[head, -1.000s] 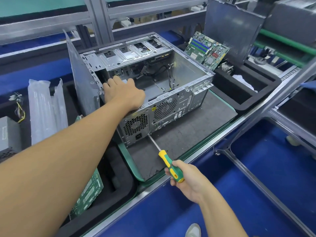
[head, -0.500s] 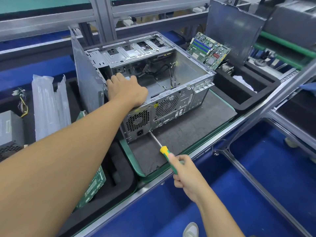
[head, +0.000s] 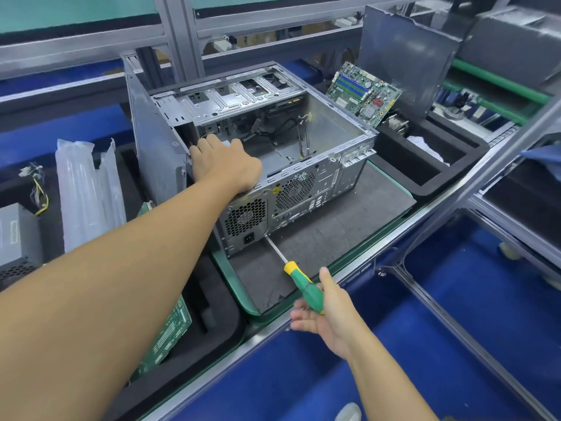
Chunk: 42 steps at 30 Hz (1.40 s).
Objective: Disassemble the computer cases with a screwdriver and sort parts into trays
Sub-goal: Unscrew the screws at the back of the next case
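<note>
Clear plastic bags (head: 88, 189) at left, grey mat (head: 349, 217) on bench, aluminium frame (head: 179, 41) behind, blue floor (head: 303, 384) below

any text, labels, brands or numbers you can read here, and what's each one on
No word, brand or number reads clearly in this view.
Yellow warning sticker on the rear of the computer case: a triangle sign, symbol too small to make out.
White label on the grey power supply: blurred.
Print on the motherboard and on the green board: too small.

Open grey computer case (head: 303, 189) lies on its side mid-worktop; green-and-yellow screwdriver (head: 296, 276) tip meets its near rear panel.
</note>
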### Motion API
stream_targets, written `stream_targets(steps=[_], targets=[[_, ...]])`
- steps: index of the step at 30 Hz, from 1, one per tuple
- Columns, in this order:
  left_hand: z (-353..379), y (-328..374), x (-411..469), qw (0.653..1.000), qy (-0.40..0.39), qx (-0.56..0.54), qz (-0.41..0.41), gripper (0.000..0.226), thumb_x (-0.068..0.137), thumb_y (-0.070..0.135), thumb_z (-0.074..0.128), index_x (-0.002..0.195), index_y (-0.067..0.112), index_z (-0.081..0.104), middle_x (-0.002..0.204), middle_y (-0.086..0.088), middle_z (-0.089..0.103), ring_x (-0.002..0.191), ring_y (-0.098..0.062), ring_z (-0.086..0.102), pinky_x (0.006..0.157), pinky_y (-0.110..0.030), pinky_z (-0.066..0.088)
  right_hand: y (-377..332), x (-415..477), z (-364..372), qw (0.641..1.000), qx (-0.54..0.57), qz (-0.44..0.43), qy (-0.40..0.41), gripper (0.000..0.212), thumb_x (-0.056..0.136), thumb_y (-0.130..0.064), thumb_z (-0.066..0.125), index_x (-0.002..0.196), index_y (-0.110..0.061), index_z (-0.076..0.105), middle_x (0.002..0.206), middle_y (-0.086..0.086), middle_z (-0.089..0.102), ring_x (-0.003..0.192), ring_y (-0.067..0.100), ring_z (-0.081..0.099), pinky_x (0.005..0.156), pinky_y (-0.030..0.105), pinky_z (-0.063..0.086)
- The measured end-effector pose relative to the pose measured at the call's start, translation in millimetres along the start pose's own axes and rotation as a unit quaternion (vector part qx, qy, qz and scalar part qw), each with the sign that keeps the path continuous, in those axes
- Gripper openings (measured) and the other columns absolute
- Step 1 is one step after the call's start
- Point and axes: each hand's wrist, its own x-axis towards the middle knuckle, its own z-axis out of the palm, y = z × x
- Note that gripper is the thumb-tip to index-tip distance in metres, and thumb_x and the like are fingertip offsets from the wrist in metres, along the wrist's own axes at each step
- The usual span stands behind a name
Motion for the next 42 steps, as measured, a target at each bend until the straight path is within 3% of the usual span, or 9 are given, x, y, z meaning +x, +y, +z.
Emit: stream_targets(steps=[4, 9, 15, 18, 22, 30, 35, 38, 42], targets=[[0.1, -0.6, 0.2, 1.000, 0.005, 0.001, 0.001, 0.043, 0.086, 0.035, 0.038, 0.123, 0.018, 0.052, 0.130, -0.022, 0.044, 0.119, -0.039, 0.039, 0.105, -0.050, 0.029, 2.4, 1.7, -0.9, 0.993, -0.074, -0.071, 0.050, 0.030, 0.104, -0.037, 0.046, 0.106, -0.009, 0.056, 0.066, 0.009, 0.060, 0.046, 0.016, 0.041, 0.040, 0.027, 0.036], [1.8, -0.5, -0.2, 1.000, 0.011, 0.001, 0.006, 0.042, 0.088, 0.037, 0.037, 0.122, 0.017, 0.052, 0.131, -0.021, 0.044, 0.119, -0.039, 0.039, 0.104, -0.049, 0.029, 12.3, -0.1, 1.6, 0.987, -0.008, -0.144, 0.066, 0.016, 0.091, -0.011, 0.072, 0.102, -0.017, 0.062, 0.101, 0.003, 0.058, 0.058, 0.010, 0.051, 0.061, 0.030, 0.051], [2.7, -0.9, 0.8, 1.000, 0.016, 0.003, 0.005, 0.043, 0.088, 0.037, 0.037, 0.122, 0.018, 0.052, 0.131, -0.021, 0.044, 0.120, -0.039, 0.039, 0.103, -0.048, 0.029, 6.7, -5.0, 11.9, 1.000, 0.010, 0.014, 0.023, 0.048, 0.102, -0.051, 0.049, 0.111, -0.005, 0.056, 0.080, 0.017, 0.060, 0.053, 0.021, 0.055, 0.047, 0.032, 0.049], [3.7, -1.2, 0.7, 1.000, 0.016, 0.005, 0.006, 0.044, 0.088, 0.038, 0.036, 0.124, 0.018, 0.052, 0.132, -0.021, 0.044, 0.120, -0.039, 0.039, 0.104, -0.049, 0.029, 8.4, 1.3, 8.0, 0.997, -0.035, -0.042, 0.048, 0.034, 0.104, -0.039, 0.050, 0.101, -0.006, 0.058, 0.066, 0.008, 0.061, 0.046, 0.014, 0.045, 0.039, 0.026, 0.034], [4.0, -0.2, 1.1, 1.000, 0.017, 0.007, 0.002, 0.043, 0.088, 0.038, 0.037, 0.123, 0.018, 0.052, 0.132, -0.021, 0.044, 0.120, -0.039, 0.039, 0.103, -0.049, 0.029, 19.1, 8.8, 2.0, 0.979, -0.063, -0.169, 0.094, 0.009, 0.090, -0.025, 0.074, 0.087, -0.026, 0.065, 0.089, 0.001, 0.060, 0.044, 0.007, 0.050, 0.052, 0.031, 0.047], [3.1, 1.1, 2.3, 1.000, 0.011, 0.012, -0.005, 0.044, 0.087, 0.037, 0.037, 0.124, 0.019, 0.051, 0.132, -0.021, 0.043, 0.121, -0.038, 0.038, 0.104, -0.048, 0.029, 2.2, 2.2, 7.2, 0.999, -0.020, 0.006, 0.025, 0.039, 0.102, -0.049, 0.046, 0.109, -0.011, 0.053, 0.073, 0.015, 0.065, 0.045, 0.018, 0.047, 0.039, 0.025, 0.036], [2.3, -0.4, 0.4, 1.000, 0.005, 0.003, -0.007, 0.045, 0.084, 0.034, 0.037, 0.124, 0.019, 0.052, 0.131, -0.021, 0.043, 0.120, -0.038, 0.038, 0.104, -0.049, 0.028, 16.0, 9.1, -4.0, 0.986, -0.079, -0.137, 0.053, 0.009, 0.094, -0.026, 0.066, 0.100, -0.024, 0.060, 0.081, -0.001, 0.062, 0.049, 0.011, 0.045, 0.048, 0.028, 0.040], [2.2, 0.0, 0.2, 1.000, 0.006, 0.008, -0.002, 0.047, 0.084, 0.035, 0.037, 0.126, 0.019, 0.051, 0.132, -0.021, 0.043, 0.121, -0.038, 0.038, 0.103, -0.049, 0.028, 23.7, 9.9, -0.7, 0.983, -0.055, -0.166, 0.054, 0.023, 0.084, -0.020, 0.079, 0.090, -0.034, 0.063, 0.081, -0.014, 0.064, 0.052, 0.003, 0.054, 0.061, 0.032, 0.049], [1.9, 0.3, 1.1, 1.000, 0.004, 0.008, -0.002, 0.048, 0.085, 0.035, 0.036, 0.127, 0.018, 0.051, 0.132, -0.021, 0.043, 0.121, -0.038, 0.038, 0.103, -0.048, 0.028, 17.8, 4.9, 8.2, 0.996, -0.022, -0.084, 0.038, 0.040, 0.089, -0.048, 0.071, 0.109, -0.017, 0.056, 0.099, 0.008, 0.060, 0.055, 0.016, 0.058, 0.056, 0.036, 0.056]])
